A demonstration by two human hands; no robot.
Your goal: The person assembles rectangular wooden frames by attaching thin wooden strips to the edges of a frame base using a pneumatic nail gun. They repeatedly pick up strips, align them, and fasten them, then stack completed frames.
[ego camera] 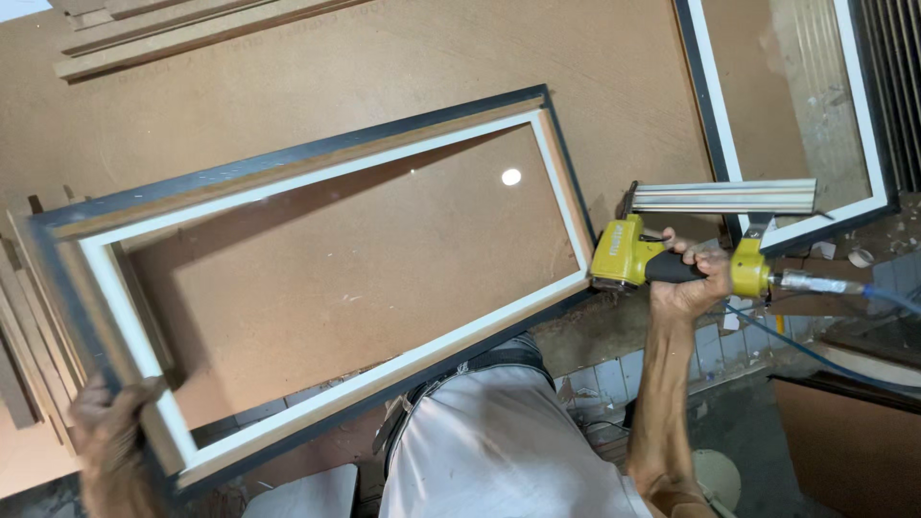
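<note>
Tabletop [614, 86]: brown board, workshop setting. Frame [317, 288]: long, dark outside, white inside, laid slantwise over the near edge; its near-left corner is clamped by the left hand [110, 422]. Second frame [868, 134]: far right. Nailer [672, 261]: yellow, hosed, gripped shut by the right hand [693, 280], nose set against the frame's right corner. Fastening of that corner appears in hand; steady, square contact is called for.

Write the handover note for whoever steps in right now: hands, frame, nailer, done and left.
Left hand: gripping the near-left corner of the black-and-white picture frame, which lies on the brown workbench.
Right hand: closed on the yellow pneumatic nailer, nose at the frame's right corner; blue air hose attached.
Done: the frame looks assembled, four sides together.
Left: cannot tell which corners are fastened; check each one. A second frame lies to the right.
</note>
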